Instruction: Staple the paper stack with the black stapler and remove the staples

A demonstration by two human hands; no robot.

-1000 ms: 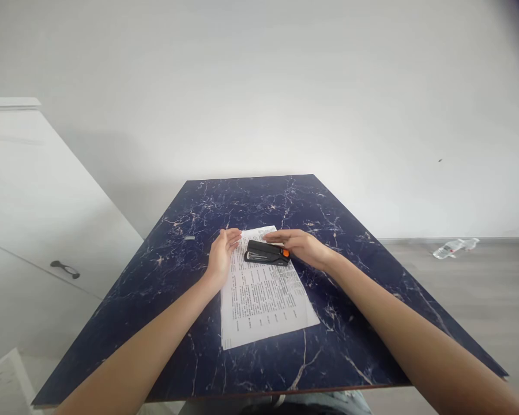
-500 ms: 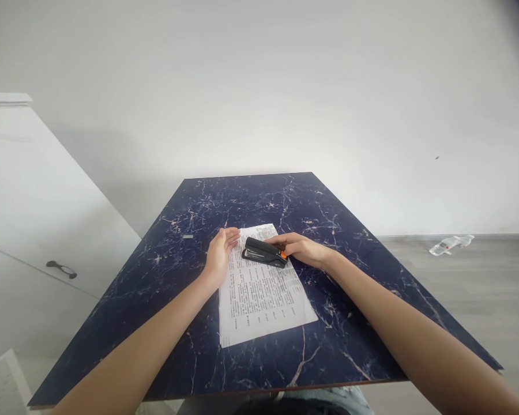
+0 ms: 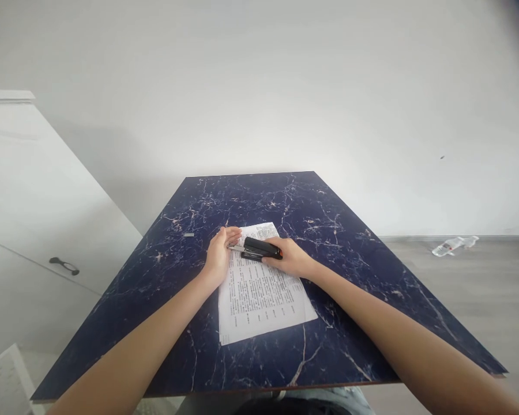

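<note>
A black stapler (image 3: 263,249) lies over the upper part of a printed sheet stack (image 3: 259,311). My right hand (image 3: 290,256) is closed around the stapler's rear end. From its front, a metal staple tray (image 3: 236,248) sticks out to the left, close to my left hand. My left hand (image 3: 219,253) stands on edge along the left side of the paper, with its fingers stretched out beyond the tray's tip. Whether the tray touches my palm, I cannot tell.
The dark blue marbled table (image 3: 251,199) runs back to a white wall. A small staple strip (image 3: 189,234) lies at left on it. A white cabinet (image 3: 34,196) stands to the left, and clear plastic (image 3: 454,246) rests on the floor at right.
The metal tray has slid out of the stapler's front toward my left hand. My right hand has shifted left and now wraps the stapler's rear. My left hand stays nearly in place.
</note>
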